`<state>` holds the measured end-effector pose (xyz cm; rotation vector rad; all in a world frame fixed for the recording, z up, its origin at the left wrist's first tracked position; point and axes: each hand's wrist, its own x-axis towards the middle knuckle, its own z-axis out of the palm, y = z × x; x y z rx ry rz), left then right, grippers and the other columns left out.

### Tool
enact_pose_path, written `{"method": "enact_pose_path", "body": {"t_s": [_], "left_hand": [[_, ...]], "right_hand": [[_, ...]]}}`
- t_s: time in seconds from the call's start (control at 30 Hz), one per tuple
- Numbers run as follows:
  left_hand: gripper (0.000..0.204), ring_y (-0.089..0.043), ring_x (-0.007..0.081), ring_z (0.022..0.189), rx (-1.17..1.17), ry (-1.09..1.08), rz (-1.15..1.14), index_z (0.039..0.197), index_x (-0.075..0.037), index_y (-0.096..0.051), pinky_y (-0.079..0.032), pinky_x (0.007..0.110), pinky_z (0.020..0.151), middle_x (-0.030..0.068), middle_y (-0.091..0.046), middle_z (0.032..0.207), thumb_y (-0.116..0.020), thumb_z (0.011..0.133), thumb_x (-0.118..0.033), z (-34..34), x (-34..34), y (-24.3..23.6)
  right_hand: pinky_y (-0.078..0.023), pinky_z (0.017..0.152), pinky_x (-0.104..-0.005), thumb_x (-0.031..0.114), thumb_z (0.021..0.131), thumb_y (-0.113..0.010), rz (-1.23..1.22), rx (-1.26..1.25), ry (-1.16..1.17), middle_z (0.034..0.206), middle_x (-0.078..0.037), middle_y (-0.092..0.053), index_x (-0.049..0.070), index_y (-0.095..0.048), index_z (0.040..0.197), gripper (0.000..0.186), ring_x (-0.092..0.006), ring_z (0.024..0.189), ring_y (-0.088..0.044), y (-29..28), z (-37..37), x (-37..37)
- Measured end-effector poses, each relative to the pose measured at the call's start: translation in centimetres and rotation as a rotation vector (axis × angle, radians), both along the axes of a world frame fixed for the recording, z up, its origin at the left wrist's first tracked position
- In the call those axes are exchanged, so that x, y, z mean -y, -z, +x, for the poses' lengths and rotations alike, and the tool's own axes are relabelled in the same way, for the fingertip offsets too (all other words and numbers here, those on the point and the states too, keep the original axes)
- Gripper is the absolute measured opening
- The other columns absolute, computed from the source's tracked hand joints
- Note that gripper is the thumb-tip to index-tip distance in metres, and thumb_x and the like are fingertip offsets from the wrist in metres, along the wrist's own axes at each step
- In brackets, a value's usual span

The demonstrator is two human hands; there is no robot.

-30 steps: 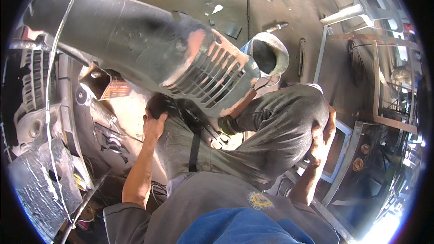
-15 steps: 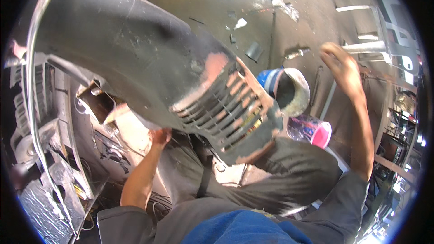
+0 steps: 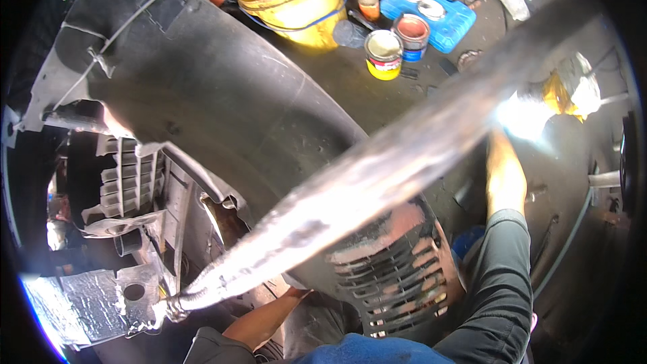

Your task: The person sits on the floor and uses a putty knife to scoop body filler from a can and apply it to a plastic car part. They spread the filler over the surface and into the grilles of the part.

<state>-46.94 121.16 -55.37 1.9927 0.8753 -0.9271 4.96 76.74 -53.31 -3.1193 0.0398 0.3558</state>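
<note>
A large dark car bumper (image 3: 269,104) lies slanted across my lap, with a slotted grille (image 3: 391,280) and pinkish filler patches at its near end. Beneath its lower edge sits my left hand (image 3: 298,292), its fingers hidden by the panel. My right arm reaches forward past the bumper's right side; only the wrist end of my right hand (image 3: 497,140) shows, beside a bright glare. A blurred, worn metal bar (image 3: 364,178) cuts diagonally across the picture close to the camera and covers the fingers there. Whether that hand holds anything is hidden.
Ahead stand a yellow bucket (image 3: 290,10), a yellow-labelled can (image 3: 384,57), a can of reddish paste (image 3: 412,35), an orange bottle (image 3: 368,1) and a blue case (image 3: 455,27). A ribbed grey part (image 3: 128,178) and a shiny black sheet (image 3: 81,307) are at the left.
The view has swung upward and left, bringing in the bucket and cans. The bar at the left now crosses the middle. My right hand has reached farther forward; my left stays under the bumper's edge.
</note>
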Motion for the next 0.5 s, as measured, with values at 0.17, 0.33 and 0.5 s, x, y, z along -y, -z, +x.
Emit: {"method": "enact_pose_path", "body": {"t_s": [0.17, 0.33, 0.5], "left_hand": [[0.030, -0.065, 0.0338, 0.079, -0.018, -0.019, -0.012, 0.110, -0.011, -0.062, -0.051, 0.045, 0.069, 0.0110, -0.067, 0.094, -0.061, 0.088, -0.031, -0.9, 1.0, -0.5], [0.029, -0.064, 0.0341, 0.078, 0.036, -0.019, 0.005, 0.109, -0.011, -0.062, -0.051, 0.045, 0.069, 0.0111, -0.067, 0.096, -0.063, 0.087, -0.030, -2.5, 0.4, -0.8], [0.028, -0.064, 0.0344, 0.078, 0.144, -0.053, -0.022, 0.107, -0.011, -0.063, -0.050, 0.045, 0.068, 0.0113, -0.066, 0.097, -0.065, 0.086, -0.030, -3.5, -0.7, 0.5]], "right_hand": [[-0.051, 0.069, -0.0465, 0.015, 0.090, -0.057, 0.000, 0.091, 0.024, 0.090, -0.018, -0.066, 0.007, -0.065, 0.108, 0.022, -0.0321, 0.083, -0.065, 1.6, 0.8, 0.6], [-0.052, 0.077, -0.0480, 0.014, 0.090, -0.059, 0.027, 0.278, -0.065, 0.101, -0.021, -0.067, 0.008, -0.063, 0.117, 0.028, -0.0351, 0.094, -0.066, 0.8, -2.6, 3.5], [-0.049, 0.092, -0.0442, 0.014, 0.086, -0.064, -0.138, 0.159, -0.200, 0.113, -0.018, -0.066, 0.007, -0.062, 0.119, 0.034, -0.0342, 0.109, -0.062, -8.0, -12.5, 10.0]]}}
